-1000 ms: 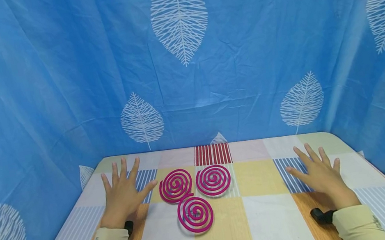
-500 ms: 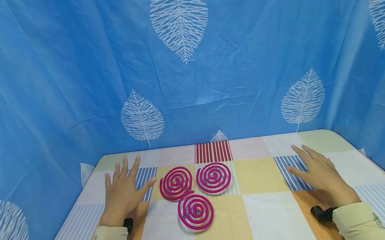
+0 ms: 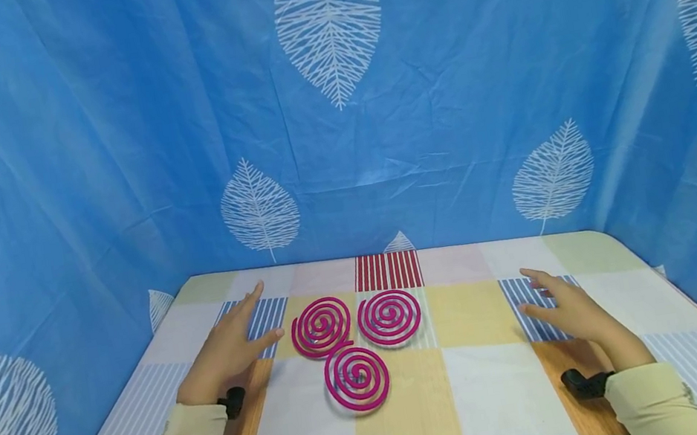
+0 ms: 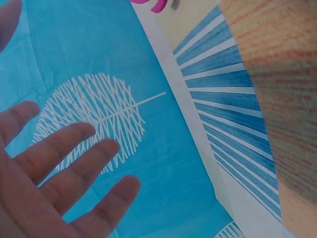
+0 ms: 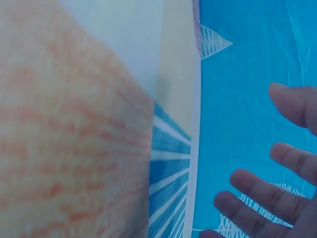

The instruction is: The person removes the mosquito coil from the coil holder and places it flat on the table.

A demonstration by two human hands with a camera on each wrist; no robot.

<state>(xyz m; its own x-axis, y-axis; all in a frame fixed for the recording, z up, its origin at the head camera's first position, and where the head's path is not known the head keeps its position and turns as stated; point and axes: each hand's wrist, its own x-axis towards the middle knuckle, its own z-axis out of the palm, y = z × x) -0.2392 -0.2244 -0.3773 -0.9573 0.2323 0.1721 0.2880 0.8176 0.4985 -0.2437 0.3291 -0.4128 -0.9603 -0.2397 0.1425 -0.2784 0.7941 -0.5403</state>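
Observation:
Three magenta spiral coils, which look like mosquito coils, lie on the patchwork tablecloth in the head view: a back left coil (image 3: 321,327), a back right coil (image 3: 390,318) and a front coil (image 3: 357,377). The front coil's upper end touches or overlaps the back left one. My left hand (image 3: 228,352) hovers left of the coils, turned on its side, with fingers extended and thumb apart. Far to their right is my right hand (image 3: 568,310), also on its side, its fingers loosely extended. Neither hand holds anything. The left wrist view catches only a coil's edge (image 4: 158,5).
A blue curtain (image 3: 439,99) with white leaf patterns surrounds the table at the back and both sides. The tablecloth (image 3: 503,390) has checked, striped and wood-look patches. A black wrist camera strap (image 3: 583,385) sits on the right wrist, another strap (image 3: 234,402) on the left.
Both hands have rotated from palm-down with spread fingers to thumb-side up, staying roughly in place. The coils keep their places on the cloth; the head view has shifted slightly.

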